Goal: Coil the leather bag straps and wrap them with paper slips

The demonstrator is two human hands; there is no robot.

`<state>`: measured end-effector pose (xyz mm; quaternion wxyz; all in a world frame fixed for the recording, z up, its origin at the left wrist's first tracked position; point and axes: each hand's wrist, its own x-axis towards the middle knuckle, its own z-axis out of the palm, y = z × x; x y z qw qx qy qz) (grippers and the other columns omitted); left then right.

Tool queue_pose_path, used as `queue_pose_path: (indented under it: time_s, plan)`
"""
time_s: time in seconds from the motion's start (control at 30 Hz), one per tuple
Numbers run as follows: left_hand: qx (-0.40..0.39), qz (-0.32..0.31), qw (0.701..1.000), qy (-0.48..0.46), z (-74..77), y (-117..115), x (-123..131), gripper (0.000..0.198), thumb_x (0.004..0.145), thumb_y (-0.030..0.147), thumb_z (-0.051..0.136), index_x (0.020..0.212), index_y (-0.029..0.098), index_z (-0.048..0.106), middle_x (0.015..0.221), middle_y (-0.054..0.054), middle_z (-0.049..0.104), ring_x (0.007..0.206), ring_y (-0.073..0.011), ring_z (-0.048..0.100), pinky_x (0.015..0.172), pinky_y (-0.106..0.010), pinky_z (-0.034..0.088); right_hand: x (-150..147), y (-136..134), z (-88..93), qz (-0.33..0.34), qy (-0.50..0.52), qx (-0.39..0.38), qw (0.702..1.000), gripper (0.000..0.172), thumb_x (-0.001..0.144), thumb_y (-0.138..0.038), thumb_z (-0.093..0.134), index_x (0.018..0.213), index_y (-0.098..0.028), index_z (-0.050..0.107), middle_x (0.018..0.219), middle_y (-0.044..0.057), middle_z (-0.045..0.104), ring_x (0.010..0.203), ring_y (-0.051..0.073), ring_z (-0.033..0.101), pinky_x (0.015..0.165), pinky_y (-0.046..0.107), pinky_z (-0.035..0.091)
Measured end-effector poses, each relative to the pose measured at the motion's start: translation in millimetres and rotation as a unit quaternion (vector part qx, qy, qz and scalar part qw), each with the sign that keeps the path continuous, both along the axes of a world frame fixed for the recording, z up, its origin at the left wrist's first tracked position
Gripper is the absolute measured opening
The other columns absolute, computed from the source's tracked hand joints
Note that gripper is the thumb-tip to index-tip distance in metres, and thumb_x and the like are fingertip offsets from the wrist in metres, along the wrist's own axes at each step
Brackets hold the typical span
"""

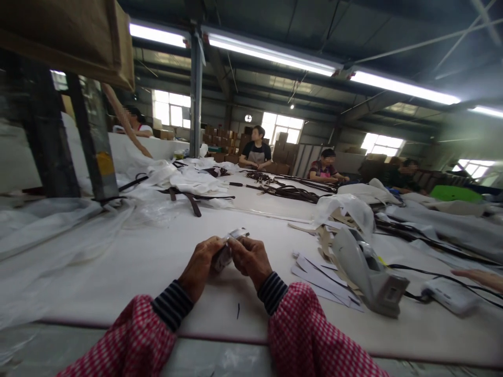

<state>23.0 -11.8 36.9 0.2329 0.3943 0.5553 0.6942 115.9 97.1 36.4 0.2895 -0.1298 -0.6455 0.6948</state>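
My left hand (201, 264) and my right hand (251, 259) meet over the white table (157, 262), both closed round a small grey-white piece (231, 243) whose pale end sticks up between the fingers. What the piece is I cannot make out. Both forearms wear red checked sleeves with dark striped cuffs and rest near the table's front edge.
A grey tool (369, 275) with a black cord lies to the right, beside cut white paper strips (314, 272) and a white power block (451, 293). Another person's hand (481, 277) reaches in at far right. Dark straps (291, 191), white cloth piles (188, 180) and seated people lie beyond.
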Motion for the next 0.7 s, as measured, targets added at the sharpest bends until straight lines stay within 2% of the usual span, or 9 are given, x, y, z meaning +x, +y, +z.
queue_pose_path:
  time_s: [0.13, 0.27, 0.37, 0.53, 0.63, 0.7]
  plan:
    - [-0.022, -0.007, 1.0, 0.015, 3.1, -1.1, 2.2, 0.036, 0.091, 0.047, 0.053, 0.069, 0.019, 0.049, 0.067, 0.003, 0.048, 0.062, -0.0137, 0.044, 0.056, -0.026, 0.038, -0.4, 0.8, -10.9, -0.006, 0.004, -0.016, 1.0, 0.054, 0.072, -0.061, 0.073, 0.052, -0.02, 0.045, 0.038, -0.007, 0.039, 0.032, 0.005, 0.03, 0.033, 0.021, 0.019]
    - [-0.024, -0.014, 0.996, 0.082, 6.5, -2.7, 1.9, 0.032, 0.091, 0.042, 0.051, 0.069, 0.019, 0.054, 0.072, 0.001, 0.053, 0.07, -0.0163, 0.05, 0.064, -0.027, 0.043, 2.1, 3.5, -13.1, -0.011, 0.011, 0.009, 1.0, 0.054, 0.076, -0.059, 0.072, 0.049, -0.018, 0.049, 0.038, -0.006, 0.04, 0.035, 0.005, 0.03, 0.036, 0.022, 0.018]
    - [-0.029, -0.004, 0.995, 0.095, 6.3, -2.6, 0.2, 0.032, 0.091, 0.042, 0.049, 0.071, 0.019, 0.058, 0.073, 0.0, 0.056, 0.073, -0.0176, 0.051, 0.068, -0.028, 0.044, 1.3, 6.6, -13.5, -0.007, 0.008, 0.025, 1.0, 0.054, 0.077, -0.058, 0.071, 0.048, -0.017, 0.051, 0.038, -0.005, 0.041, 0.036, 0.005, 0.031, 0.037, 0.022, 0.019]
    - [-0.036, 0.014, 0.998, 0.053, 3.2, 0.1, -0.1, 0.034, 0.088, 0.046, 0.053, 0.067, 0.02, 0.055, 0.069, 0.001, 0.053, 0.068, -0.0167, 0.049, 0.064, -0.027, 0.044, 0.6, 9.1, -14.1, 0.005, 0.002, 0.017, 1.0, 0.051, 0.076, -0.059, 0.072, 0.052, -0.017, 0.057, 0.038, -0.005, 0.045, 0.035, 0.006, 0.034, 0.037, 0.021, 0.021]
    - [-0.039, -0.008, 0.999, -0.01, 0.9, 2.0, 0.3, 0.034, 0.089, 0.048, 0.053, 0.069, 0.02, 0.054, 0.067, 0.003, 0.051, 0.063, -0.0147, 0.046, 0.057, -0.025, 0.042, 1.2, 8.9, -13.4, 0.009, 0.005, 0.015, 1.0, 0.048, 0.076, -0.057, 0.073, 0.054, -0.016, 0.06, 0.039, -0.004, 0.049, 0.035, 0.006, 0.036, 0.038, 0.021, 0.023]
    - [-0.041, 0.0, 0.999, -0.031, -0.3, 3.0, 0.3, 0.034, 0.087, 0.049, 0.055, 0.07, 0.019, 0.056, 0.067, 0.002, 0.052, 0.064, -0.0147, 0.048, 0.058, -0.025, 0.044, 1.4, 9.0, -13.5, 0.013, 0.013, 0.013, 1.0, 0.047, 0.075, -0.057, 0.074, 0.055, -0.017, 0.061, 0.039, -0.004, 0.049, 0.035, 0.006, 0.036, 0.038, 0.021, 0.023]
